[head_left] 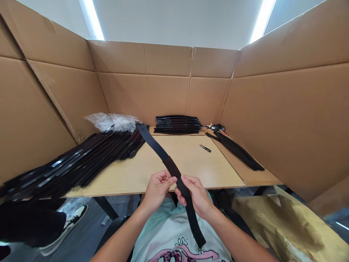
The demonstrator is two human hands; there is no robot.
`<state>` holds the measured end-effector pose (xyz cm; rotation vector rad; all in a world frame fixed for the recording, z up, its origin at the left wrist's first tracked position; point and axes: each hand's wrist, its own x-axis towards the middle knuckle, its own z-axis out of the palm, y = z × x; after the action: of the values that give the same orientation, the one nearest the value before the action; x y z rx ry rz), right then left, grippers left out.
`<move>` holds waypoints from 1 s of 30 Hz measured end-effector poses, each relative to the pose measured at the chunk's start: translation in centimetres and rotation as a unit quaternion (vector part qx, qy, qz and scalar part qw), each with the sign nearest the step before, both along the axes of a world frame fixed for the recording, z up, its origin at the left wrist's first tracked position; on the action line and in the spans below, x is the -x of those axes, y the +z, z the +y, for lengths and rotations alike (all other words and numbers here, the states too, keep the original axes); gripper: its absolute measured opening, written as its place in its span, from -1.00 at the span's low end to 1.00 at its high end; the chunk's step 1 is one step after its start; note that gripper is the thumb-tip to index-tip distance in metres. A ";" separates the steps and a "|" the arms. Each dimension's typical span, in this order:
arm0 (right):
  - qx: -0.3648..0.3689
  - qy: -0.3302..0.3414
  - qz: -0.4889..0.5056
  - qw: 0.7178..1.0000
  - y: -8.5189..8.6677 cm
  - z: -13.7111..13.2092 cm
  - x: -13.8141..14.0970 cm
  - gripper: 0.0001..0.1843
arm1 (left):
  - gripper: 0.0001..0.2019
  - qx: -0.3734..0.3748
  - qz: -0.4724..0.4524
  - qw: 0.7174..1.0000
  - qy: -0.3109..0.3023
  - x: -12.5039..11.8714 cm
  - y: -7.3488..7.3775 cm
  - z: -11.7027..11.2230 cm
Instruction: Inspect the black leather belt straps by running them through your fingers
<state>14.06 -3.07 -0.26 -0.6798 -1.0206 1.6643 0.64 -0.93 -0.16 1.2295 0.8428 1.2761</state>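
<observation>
In the head view, a long black strap (173, 168) is held slantwise at the centre of the frame, its near edge pinched by the curled left hand (158, 187) and its other edge gripped between thumb and fingers of the right hand (197, 194). Its lower end is hung before a printed shirt (163, 240). On the surface (128, 178), a heap of dark strips (81, 163) is spread at the left, topped by clear plastic (111, 122); a neat stack (177, 124) is set at centre back. Small snips (205, 148) and loose black lengths (237, 149) are placed toward the right.
</observation>
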 end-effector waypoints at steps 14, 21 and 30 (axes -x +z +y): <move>-0.093 -0.005 -0.085 0.992 -0.8 1.4 -1.2 -0.37 | -0.61 0.027 -0.036 0.998 -0.049 0.3 -0.1 0.6; -0.140 0.090 -0.101 0.981 0.2 0.9 -1.4 -0.46 | -0.61 0.038 -0.025 0.993 -0.113 0.6 -0.6 0.7; -0.126 0.080 -0.124 0.981 0.2 0.4 -1.2 -0.55 | -0.60 0.043 -0.053 0.993 -0.096 0.4 -1.5 0.5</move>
<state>15.26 -2.68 -0.06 -0.6598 -1.4708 1.5746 0.28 -0.39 -1.68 1.1348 0.6786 1.1286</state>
